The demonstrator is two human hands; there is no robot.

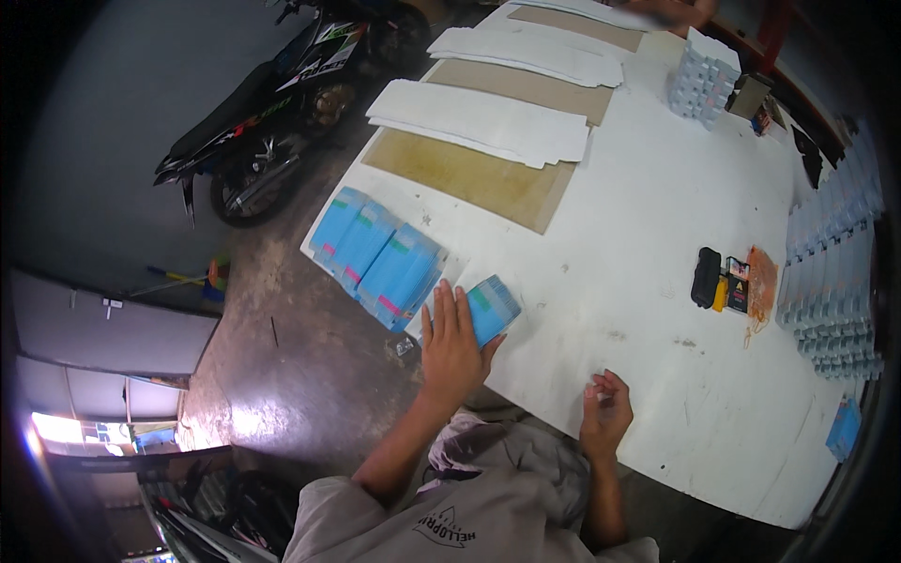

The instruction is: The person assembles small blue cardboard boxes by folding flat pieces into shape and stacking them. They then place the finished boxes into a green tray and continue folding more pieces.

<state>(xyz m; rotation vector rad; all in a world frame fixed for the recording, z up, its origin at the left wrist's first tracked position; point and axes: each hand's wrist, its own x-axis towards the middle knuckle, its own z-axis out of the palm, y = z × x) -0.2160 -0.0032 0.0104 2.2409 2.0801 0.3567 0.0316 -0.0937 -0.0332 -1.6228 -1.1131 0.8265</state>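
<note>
My left hand (450,349) lies at the table's near left edge with its fingers stretched out. Its fingers run along the left side of a small stack of blue printed cards or sheets (495,310), and the thumb touches the near side. Just beyond, a row of larger blue stacks (399,274) with green and pink marks lines the table's left edge. My right hand (608,411) hovers by the near edge, its fingers loosely curled and apart from the thumb, with nothing visible in it.
White sheet piles (479,122) and brown boards (469,178) cover the far part of the white table (648,253). Tall pale stacks (831,272) stand at the right, near a black pouch (706,278). A motorcycle (282,122) is parked left. At the far edge, another person's arm (680,14) shows.
</note>
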